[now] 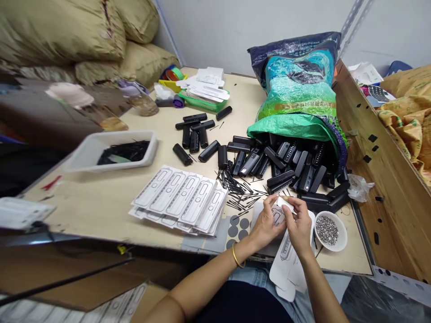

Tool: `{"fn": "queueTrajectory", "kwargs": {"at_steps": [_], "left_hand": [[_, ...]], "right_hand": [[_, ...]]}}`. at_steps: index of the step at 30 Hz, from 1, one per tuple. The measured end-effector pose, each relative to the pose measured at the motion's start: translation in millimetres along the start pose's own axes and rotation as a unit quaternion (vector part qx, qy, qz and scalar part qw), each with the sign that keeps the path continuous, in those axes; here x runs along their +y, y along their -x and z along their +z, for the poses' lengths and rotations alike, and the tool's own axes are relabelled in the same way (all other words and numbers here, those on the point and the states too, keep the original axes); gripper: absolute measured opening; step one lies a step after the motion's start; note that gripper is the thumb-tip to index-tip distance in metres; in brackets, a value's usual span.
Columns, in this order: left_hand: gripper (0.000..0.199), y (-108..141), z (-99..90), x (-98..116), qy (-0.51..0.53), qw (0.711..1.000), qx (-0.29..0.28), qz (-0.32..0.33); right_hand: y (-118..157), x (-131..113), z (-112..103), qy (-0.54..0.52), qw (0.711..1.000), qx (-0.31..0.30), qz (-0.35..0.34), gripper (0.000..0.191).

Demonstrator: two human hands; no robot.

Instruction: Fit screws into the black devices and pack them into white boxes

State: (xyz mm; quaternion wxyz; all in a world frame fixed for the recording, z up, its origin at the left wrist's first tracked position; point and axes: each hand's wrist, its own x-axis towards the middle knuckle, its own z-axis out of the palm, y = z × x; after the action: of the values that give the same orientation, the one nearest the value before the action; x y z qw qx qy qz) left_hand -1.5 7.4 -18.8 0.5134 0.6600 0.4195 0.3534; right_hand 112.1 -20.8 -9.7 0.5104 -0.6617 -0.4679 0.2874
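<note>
My left hand [267, 223] and my right hand [299, 224] are close together at the table's front edge, fingers closed on a small white printed carton [278, 215]. Its white end flap is between my fingertips, and my hands cover much of the rest. Below my right hand, flat white cartons [286, 251] overhang the edge toward my lap. A white bowl [344, 244] of small metal parts stands right of my right hand. Left of my left hand lies a sheet of round grey stickers [243, 223]. Thin black sticks [240, 190] are scattered just beyond it.
Stacked printed cartons [182, 197] lie left of the stickers. Black oblong cases [251, 161] spill from a colourful sack [299, 89]. Farther left is a white tub [153, 150] of black pieces; a green tray [210, 105] stands behind. A wooden board [387, 170] borders the right side.
</note>
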Motion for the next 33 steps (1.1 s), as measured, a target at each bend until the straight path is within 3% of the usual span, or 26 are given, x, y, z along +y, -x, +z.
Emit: {"fn": "queueTrajectory", "kwargs": {"at_steps": [3, 7, 12, 17, 20, 23, 26, 28, 31, 33], "left_hand": [[0.066, -0.4, -1.4, 1.6, 0.016, 1.000, -0.015, -0.009], [0.062, 0.2, -4.5, 5.5, 0.033, 0.999, -0.025, -0.010], [0.062, 4.0, -4.3, 7.5, 0.013, 1.000, -0.017, -0.021], [0.065, 5.3, -4.3, 7.0, 0.024, 0.999, -0.027, -0.012], [0.065, 3.5, -2.5, 7.2, 0.030, 0.999, -0.032, 0.008], [0.064, -0.4, -8.4, 10.7, -0.006, 0.999, -0.039, -0.008], [0.057, -4.3, -36.4, 15.2, -0.133, 0.987, -0.052, -0.080], [0.054, -5.2, -67.2, 14.1, -0.255, 0.960, -0.002, -0.113], [0.056, -3.2, -115.3, 1.6, -0.442, 0.887, 0.112, -0.074], [0.054, -0.5, -137.1, -10.7, -0.530, 0.833, 0.139, -0.075]], "right_hand": [[3.4, 0.7, -0.9, 0.010, 1.000, -0.002, -0.004, 0.031], [7.1, -1.0, 1.6, 0.025, 0.999, -0.016, -0.026, 0.025], [1.7, -4.5, 1.4, -0.007, 1.000, 0.007, -0.006, 0.027], [-1.0, -6.8, -2.2, 0.011, 0.993, -0.031, -0.113, 0.011], [8.6, -1.1, -1.0, 0.021, 0.984, -0.029, -0.177, 0.015], [24.9, 11.3, 1.2, 0.010, 0.988, -0.059, -0.139, 0.034], [36.1, 24.2, -5.3, -0.027, 0.993, -0.109, -0.044, 0.046], [35.3, 29.8, -18.2, -0.036, 0.995, -0.092, -0.005, 0.045], [23.4, 34.6, -47.3, 0.014, 0.999, -0.031, 0.011, 0.036], [14.6, 39.4, -67.9, 0.083, 0.996, -0.020, 0.013, 0.032]]}}
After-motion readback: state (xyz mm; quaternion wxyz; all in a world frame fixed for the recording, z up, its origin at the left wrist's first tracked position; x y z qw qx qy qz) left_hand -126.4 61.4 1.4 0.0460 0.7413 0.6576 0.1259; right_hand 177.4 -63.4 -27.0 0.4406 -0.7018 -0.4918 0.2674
